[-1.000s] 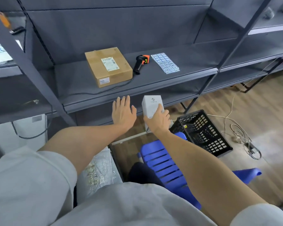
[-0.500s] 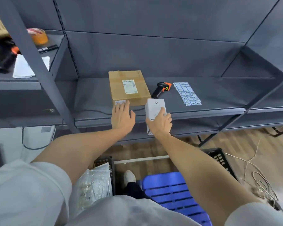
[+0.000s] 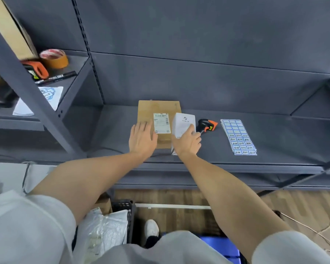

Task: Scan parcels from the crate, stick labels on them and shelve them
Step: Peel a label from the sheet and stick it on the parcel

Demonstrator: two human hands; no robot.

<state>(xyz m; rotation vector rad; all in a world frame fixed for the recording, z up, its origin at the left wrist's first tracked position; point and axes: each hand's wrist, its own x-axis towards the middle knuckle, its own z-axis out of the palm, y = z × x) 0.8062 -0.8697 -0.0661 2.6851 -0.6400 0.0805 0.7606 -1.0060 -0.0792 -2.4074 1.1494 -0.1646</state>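
My right hand is wrapped around one small white box, held upright at the shelf just beside the one brown parcel, over whose near corner my left hand lies flat with fingers straight. The white box looks unscanned and unlabelled. One scanner and one label sheet lie to the right; the crate below holds more bags, too jumbled to count.

Dark grey metal shelving fills the view, back panels matte, uprights perforated. Left bay shelf sits higher than the centre one. Wood-plank floor below (brown, lengthwise grain). Pale wall at lower left. Lighting even, diffuse.
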